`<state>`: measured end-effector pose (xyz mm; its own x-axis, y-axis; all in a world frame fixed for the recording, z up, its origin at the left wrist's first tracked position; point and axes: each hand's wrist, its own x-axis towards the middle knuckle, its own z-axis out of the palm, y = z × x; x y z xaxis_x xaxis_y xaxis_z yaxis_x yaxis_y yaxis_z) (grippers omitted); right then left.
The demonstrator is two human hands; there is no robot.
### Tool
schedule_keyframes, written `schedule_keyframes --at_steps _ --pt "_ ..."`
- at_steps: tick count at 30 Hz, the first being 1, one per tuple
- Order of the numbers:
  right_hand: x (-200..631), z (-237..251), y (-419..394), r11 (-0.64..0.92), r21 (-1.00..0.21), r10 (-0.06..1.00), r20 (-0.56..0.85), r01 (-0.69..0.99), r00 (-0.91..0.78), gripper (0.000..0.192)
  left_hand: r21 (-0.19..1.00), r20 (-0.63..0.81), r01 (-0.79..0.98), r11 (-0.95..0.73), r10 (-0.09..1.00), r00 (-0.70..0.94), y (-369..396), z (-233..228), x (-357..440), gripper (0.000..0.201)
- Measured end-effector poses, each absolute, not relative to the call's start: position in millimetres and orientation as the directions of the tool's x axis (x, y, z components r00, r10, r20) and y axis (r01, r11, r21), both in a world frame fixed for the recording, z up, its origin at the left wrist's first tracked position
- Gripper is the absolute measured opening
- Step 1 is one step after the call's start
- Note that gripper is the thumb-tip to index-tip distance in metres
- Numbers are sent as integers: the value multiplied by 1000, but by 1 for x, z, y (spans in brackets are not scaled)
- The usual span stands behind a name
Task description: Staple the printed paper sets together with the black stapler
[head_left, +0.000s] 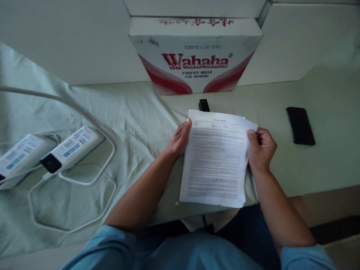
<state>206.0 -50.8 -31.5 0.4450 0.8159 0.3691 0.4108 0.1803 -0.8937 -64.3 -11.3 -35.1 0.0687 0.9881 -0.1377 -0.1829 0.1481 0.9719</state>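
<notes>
I hold a small stack of printed white sheets (215, 159) over the near edge of a table covered in pale green cloth (135, 112). My left hand (179, 139) grips the stack's left edge near the top. My right hand (261, 149) grips its right edge, fingers curled behind the paper. A second sheet peeks out at the top right corner. A small black object (204, 105) lies on the cloth just beyond the top of the papers, partly hidden by them.
A Wahaha water carton (195, 56) stands against the back wall. A black phone (300, 125) lies to the right. At the left lie two white power banks (71, 148) (19, 157) with looping white cables (84, 180).
</notes>
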Motion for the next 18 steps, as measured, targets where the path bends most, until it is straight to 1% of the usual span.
schedule_keyframes --at_steps 3,6,8,12,15,18 --pt "204 -31 -51 191 -888 797 389 419 461 35 991 -60 -116 65 997 45 -12 -33 -64 49" --pt "203 -30 -50 196 -884 786 400 423 471 35 994 -40 -98 45 998 53 -13 -32 -64 50" --pt "203 -30 -50 188 -884 788 396 428 472 36 994 -27 -100 36 995 94 -13 -32 -63 52" --pt "202 -30 -51 172 -886 803 379 430 459 37 989 -42 -132 71 977 210 -13 -31 -62 60" --pt "203 -29 -51 180 -878 811 388 443 439 38 981 -59 -168 99 971 231 -12 -30 -61 63" --pt "206 -27 -51 194 -835 799 439 515 410 39 976 -64 -191 109 972 228 -12 -29 -60 62"
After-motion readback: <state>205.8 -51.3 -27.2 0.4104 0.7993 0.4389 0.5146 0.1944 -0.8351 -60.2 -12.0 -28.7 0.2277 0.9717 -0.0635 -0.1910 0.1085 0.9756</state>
